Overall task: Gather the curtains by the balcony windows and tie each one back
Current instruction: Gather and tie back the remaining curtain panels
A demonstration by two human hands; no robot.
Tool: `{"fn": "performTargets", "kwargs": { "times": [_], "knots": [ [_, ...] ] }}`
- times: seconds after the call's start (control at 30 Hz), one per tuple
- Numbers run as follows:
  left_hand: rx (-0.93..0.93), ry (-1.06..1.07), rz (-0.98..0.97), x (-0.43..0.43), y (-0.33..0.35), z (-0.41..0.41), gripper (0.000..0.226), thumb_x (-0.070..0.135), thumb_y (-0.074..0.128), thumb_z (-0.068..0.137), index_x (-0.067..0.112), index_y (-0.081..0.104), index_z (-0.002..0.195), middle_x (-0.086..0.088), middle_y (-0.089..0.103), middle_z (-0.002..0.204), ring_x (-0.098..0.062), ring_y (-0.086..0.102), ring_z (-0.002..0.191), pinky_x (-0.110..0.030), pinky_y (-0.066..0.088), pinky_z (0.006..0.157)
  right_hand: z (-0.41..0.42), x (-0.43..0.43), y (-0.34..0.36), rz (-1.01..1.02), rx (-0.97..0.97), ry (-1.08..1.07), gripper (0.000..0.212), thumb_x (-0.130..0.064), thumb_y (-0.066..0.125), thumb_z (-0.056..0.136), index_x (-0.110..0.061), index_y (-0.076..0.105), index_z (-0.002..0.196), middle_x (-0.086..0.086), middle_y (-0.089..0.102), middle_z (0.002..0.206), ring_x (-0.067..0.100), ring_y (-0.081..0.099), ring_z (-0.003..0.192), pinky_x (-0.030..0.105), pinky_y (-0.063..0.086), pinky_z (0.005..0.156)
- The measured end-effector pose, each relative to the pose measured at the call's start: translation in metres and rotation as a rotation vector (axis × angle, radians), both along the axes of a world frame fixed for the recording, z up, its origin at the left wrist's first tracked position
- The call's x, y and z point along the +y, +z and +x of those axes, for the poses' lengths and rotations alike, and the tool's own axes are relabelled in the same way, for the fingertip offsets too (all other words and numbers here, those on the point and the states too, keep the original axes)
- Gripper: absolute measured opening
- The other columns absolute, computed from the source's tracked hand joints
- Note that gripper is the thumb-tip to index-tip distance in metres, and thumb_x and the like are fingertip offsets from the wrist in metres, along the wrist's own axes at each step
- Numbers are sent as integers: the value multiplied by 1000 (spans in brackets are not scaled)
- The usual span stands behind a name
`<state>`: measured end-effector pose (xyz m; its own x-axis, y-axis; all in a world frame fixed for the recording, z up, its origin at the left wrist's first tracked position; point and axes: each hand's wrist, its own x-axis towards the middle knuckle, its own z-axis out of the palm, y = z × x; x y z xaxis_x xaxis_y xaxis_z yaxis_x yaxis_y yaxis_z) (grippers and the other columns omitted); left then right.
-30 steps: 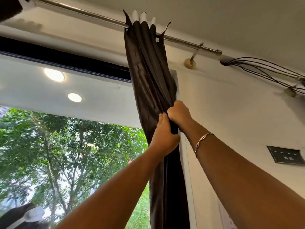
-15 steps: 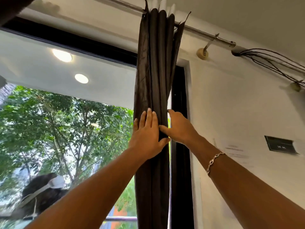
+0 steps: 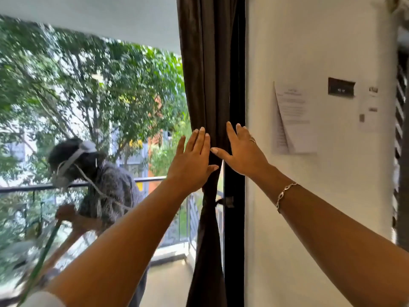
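Here, curtain [image 3: 208, 74]: hung as a narrow dark bunch between the glass [image 3: 88, 63] and the black frame [image 3: 234, 240], just beside the white wall [image 3: 309, 229]; it is cinched thin below both hands, where a short strap [image 3: 219, 200] runs to the frame.
Left hand [image 3: 192, 160]: laid flat on the curtain's left side. Its fingers [image 3: 200, 140] are held straight and close together, and nothing is gripped.
Right hand [image 3: 241, 151]: set against the curtain's right edge — fingers [image 3: 231, 131] straight and slightly spread, thumb pointed left across the folds; nothing is clasped.
Right arm: a ring [image 3: 251, 140] is worn on one finger, a bracelet [image 3: 285, 193] at the wrist.
Wall: a paper [image 3: 292, 120] is stuck up, its left edge lifted; a dark plate [image 3: 340, 86] is fixed to its right.
Glass: a person [image 3: 106, 180] with a white head strap is seen, blurred; a railing [image 3: 150, 179] and trees lie behind.
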<state>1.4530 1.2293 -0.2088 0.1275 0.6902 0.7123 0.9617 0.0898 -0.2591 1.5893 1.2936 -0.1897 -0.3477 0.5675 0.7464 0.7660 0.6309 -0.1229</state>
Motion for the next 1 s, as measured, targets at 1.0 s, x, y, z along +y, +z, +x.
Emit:
{"fn": "performTargets", "kwargs": {
  "times": [1.0],
  "knots": [
    [-492, 298, -701, -165, -408, 19, 78, 50, 32, 95, 5, -7, 146, -15, -10, 156, -28, -10, 144, -39, -2, 117, 25, -131, -429, -643, -530, 101, 78, -53, 36, 93, -13, -2, 149, 19, 3, 156, 33, 1, 145, 40, 5, 118]
  ]
}}
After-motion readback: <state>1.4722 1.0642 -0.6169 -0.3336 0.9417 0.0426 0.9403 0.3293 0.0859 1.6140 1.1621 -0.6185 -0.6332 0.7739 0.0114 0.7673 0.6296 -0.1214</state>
